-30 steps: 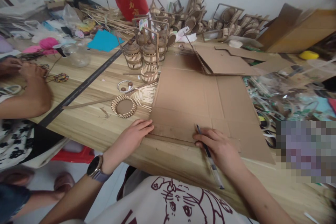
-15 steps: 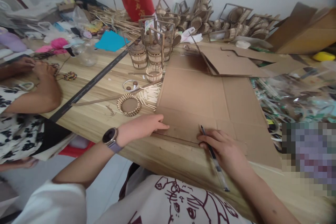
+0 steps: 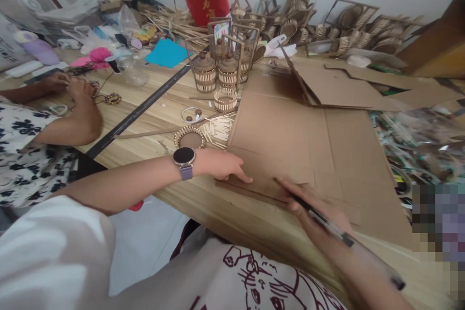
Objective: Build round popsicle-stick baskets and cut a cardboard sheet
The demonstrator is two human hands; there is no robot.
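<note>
A large brown cardboard sheet (image 3: 276, 131) lies flat on the wooden table. My left hand (image 3: 227, 164) rests at its near left edge, index finger stretched out on the board and nothing held. In my right hand (image 3: 312, 208), over the sheet's front edge, is a dark pen (image 3: 323, 223) with a clear barrel, its tip pointing up and left; this hand is blurred. Just beyond my left wrist sit a round stick-walled basket (image 3: 189, 139) and a pile of short wooden sticks (image 3: 219, 129). A smaller stick ring (image 3: 225, 100) stands behind them.
Lidded baskets with handles (image 3: 228, 75) stand behind the sticks. Folded cardboard (image 3: 337, 87) lies at the back of the sheet. Plastic scraps (image 3: 417, 140) crowd the right side. At the left, another person's hands (image 3: 78, 85) work with beaded cord. A blue sheet (image 3: 167, 53) lies farther back.
My left hand has shifted slightly right along the cardboard edge. The pen in my right hand has tilted, its back end swinging right over the wrist. The whole view has shifted a little.
</note>
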